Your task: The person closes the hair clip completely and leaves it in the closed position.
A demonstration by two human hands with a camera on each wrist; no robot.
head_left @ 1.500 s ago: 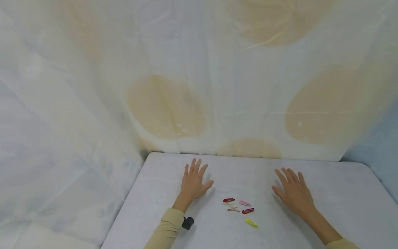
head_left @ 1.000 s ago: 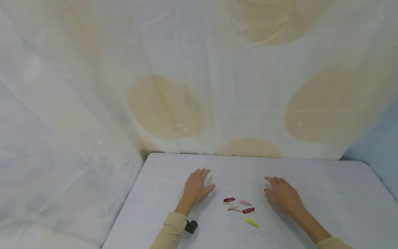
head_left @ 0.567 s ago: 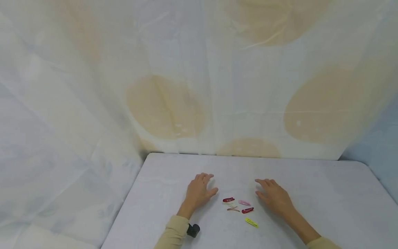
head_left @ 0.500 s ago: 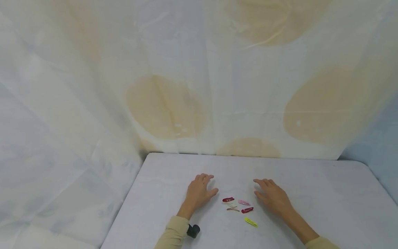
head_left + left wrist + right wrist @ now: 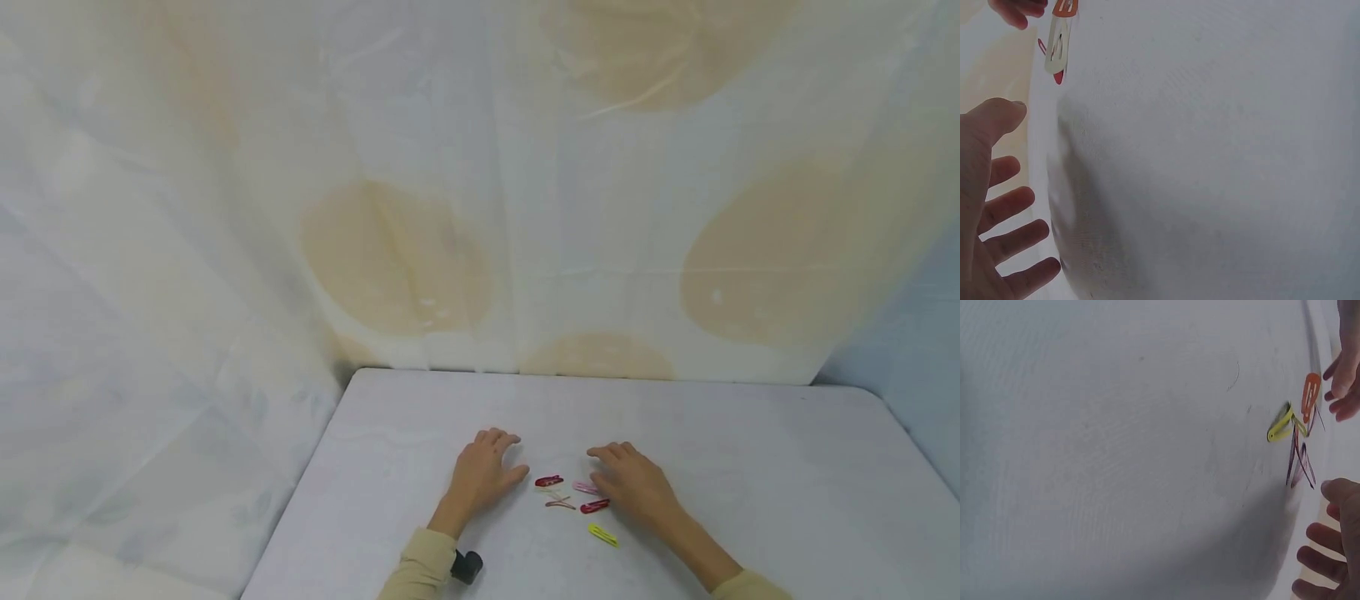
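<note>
Both hands lie flat, fingers relaxed, on the desk [image 5: 750, 450]. Small hair clips [image 5: 573, 500] lie btwn left hand [image 5: 480, 477] & right hand [image 5: 633, 492], which seems to touch them; pinching one looks next.

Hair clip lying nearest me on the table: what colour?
Yellow-green; the hair clip shows best in the head view.

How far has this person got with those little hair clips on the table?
Barely started. All the hair clips lie loose on the table; none is lifted or set apart. The right hand hovers at the pink clip with relaxed fingers, the left hand lies open beside the red clip. Picking up remains.
</note>
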